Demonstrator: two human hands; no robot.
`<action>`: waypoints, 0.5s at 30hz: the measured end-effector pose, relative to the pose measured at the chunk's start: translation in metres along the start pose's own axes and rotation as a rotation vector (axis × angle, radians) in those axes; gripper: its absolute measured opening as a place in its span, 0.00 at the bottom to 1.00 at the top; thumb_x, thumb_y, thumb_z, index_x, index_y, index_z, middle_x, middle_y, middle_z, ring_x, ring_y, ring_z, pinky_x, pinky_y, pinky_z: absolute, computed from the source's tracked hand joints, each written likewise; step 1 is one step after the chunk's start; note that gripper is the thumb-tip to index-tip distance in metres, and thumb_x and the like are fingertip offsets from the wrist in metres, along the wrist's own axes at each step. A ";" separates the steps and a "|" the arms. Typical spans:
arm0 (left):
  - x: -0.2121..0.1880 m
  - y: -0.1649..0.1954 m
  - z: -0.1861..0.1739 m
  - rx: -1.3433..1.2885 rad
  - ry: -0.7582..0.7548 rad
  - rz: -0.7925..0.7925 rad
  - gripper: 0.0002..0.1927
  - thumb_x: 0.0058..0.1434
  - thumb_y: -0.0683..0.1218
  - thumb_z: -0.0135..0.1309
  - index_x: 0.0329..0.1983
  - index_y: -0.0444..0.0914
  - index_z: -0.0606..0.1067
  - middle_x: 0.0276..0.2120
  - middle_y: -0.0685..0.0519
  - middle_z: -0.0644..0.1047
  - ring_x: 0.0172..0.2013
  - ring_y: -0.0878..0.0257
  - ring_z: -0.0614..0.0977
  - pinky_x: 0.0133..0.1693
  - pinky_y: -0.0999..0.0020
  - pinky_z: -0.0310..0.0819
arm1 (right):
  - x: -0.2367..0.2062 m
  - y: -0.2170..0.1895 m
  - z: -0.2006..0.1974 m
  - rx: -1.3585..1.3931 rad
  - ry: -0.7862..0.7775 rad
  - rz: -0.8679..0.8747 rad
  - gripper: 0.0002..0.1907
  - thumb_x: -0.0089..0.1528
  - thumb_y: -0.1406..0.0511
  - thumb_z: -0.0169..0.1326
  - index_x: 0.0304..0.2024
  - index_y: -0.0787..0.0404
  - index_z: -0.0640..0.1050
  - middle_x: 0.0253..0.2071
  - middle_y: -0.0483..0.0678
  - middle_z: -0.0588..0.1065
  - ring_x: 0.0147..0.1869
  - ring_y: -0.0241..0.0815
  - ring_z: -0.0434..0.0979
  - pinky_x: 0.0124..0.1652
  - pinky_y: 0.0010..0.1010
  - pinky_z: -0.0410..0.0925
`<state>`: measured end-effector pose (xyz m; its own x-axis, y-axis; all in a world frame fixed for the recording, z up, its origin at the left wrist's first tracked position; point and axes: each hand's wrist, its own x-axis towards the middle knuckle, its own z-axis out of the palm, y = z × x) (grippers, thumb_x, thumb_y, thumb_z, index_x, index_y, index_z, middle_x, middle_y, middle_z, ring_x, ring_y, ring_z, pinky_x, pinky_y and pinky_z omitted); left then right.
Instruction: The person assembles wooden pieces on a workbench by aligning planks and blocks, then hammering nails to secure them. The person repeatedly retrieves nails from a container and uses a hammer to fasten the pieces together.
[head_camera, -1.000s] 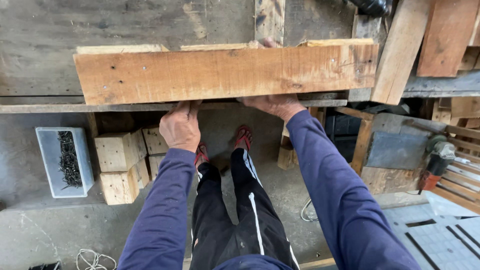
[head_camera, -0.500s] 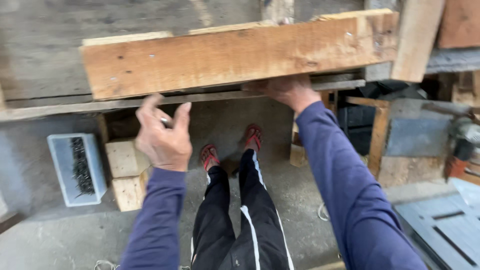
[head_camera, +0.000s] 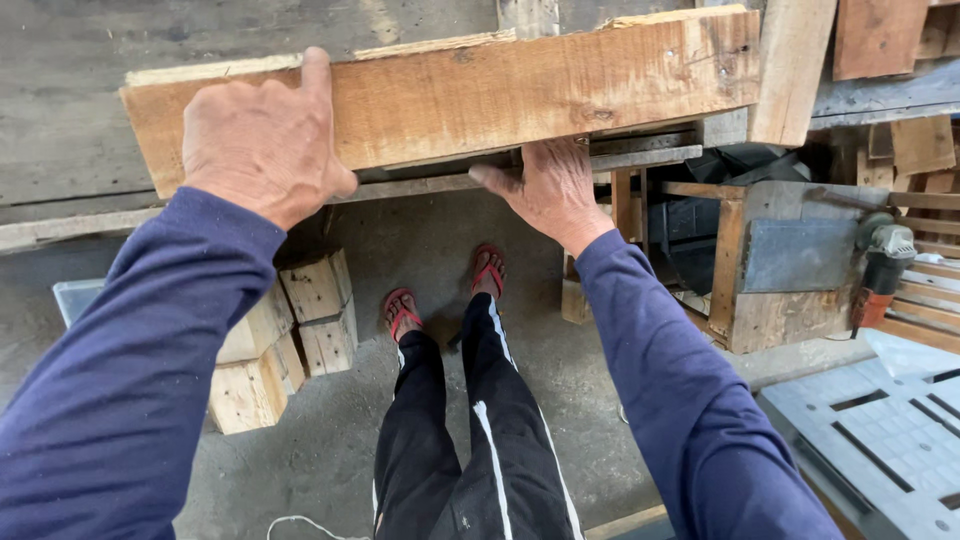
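Note:
A long rough wooden plank (head_camera: 540, 85) lies across the grey workbench (head_camera: 80, 100) in front of me, its near side overhanging the bench edge. My left hand (head_camera: 262, 140) grips the plank's left part from above, thumb stretched over its top edge. My right hand (head_camera: 548, 185) holds the plank's lower edge from underneath, near the middle, fingers hidden under the wood. Both arms are in dark blue sleeves. My legs in black trousers and red sandals (head_camera: 402, 310) stand below on the concrete floor.
Several wooden blocks (head_camera: 300, 320) are stacked on the floor at the left beside a pale bin (head_camera: 75, 295). A wooden frame (head_camera: 760, 270) and an angle grinder (head_camera: 880, 265) sit at the right. A grey plastic pallet (head_camera: 880, 430) lies at the lower right.
My left hand let go of the plank's underside, lifted free, and has now come down on top of the plank's left part. The right hand stayed under the edge.

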<state>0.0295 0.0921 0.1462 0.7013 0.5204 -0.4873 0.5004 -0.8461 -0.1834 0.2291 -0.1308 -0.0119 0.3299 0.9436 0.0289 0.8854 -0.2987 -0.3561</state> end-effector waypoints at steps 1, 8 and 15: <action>-0.001 -0.002 0.002 -0.018 0.000 -0.004 0.57 0.51 0.75 0.58 0.74 0.39 0.54 0.07 0.56 0.61 0.10 0.67 0.61 0.14 0.70 0.58 | 0.001 -0.003 0.003 0.030 0.018 0.023 0.40 0.67 0.39 0.56 0.59 0.69 0.73 0.53 0.62 0.75 0.57 0.63 0.75 0.55 0.51 0.68; 0.004 -0.011 0.027 -0.002 0.051 -0.011 0.52 0.57 0.72 0.58 0.77 0.40 0.59 0.13 0.58 0.63 0.12 0.69 0.64 0.14 0.73 0.59 | -0.002 -0.004 0.013 0.065 0.146 0.028 0.39 0.65 0.42 0.60 0.55 0.71 0.73 0.48 0.63 0.76 0.52 0.61 0.77 0.50 0.48 0.71; -0.005 -0.015 0.027 0.103 -0.055 -0.068 0.63 0.50 0.81 0.54 0.82 0.47 0.54 0.13 0.58 0.62 0.14 0.69 0.64 0.19 0.74 0.58 | -0.005 0.003 0.016 0.055 0.086 0.047 0.38 0.66 0.42 0.60 0.49 0.73 0.73 0.39 0.60 0.74 0.44 0.56 0.77 0.44 0.45 0.72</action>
<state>0.0041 0.0991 0.1283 0.6375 0.5719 -0.5164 0.4888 -0.8182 -0.3026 0.2250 -0.1344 -0.0285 0.3999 0.9121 0.0900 0.8498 -0.3321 -0.4094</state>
